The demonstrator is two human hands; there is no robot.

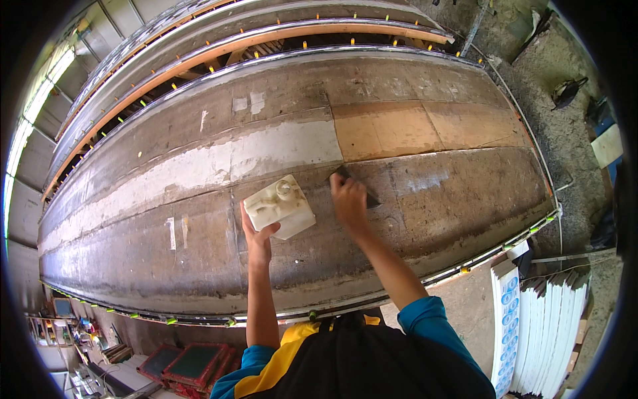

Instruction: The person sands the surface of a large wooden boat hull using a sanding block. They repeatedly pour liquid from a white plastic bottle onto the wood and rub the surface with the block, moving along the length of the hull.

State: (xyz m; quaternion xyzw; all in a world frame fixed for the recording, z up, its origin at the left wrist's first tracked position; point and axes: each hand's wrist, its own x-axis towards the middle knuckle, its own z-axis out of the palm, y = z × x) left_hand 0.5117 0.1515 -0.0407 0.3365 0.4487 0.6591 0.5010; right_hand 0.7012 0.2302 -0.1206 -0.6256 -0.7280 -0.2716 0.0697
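A cream plastic container (280, 207) is found above the near half of the table (332, 256), about midway between its left and right ends. It is clasped one-sidedly by the left hand (258, 241), with the thumb on the near face and the fingers about the left side. Whether its base is borne by the table cannot be told, and its contents are not visible. A slip or a tilt to the right is judged possible, since no support is seen at the right side; should liquid be held, spillage could follow.

Just to the right, a dark flat blade (373, 197) is pinched in the right hand (350, 201), the fingers being bent over its upper edge. Contact with the surface is suggested but not confirmed.

The far end of the blade is noted just beside the near left corner of the tan panel (399, 130). If it were pushed farther, snagging there could be caused, and the panel's edge lifted. Similar damage could be done to the ragged border of the pale strip (279, 149).

Along the near edge, clips (313, 314) are set close to the torso; if leaned upon, they could be displaced.
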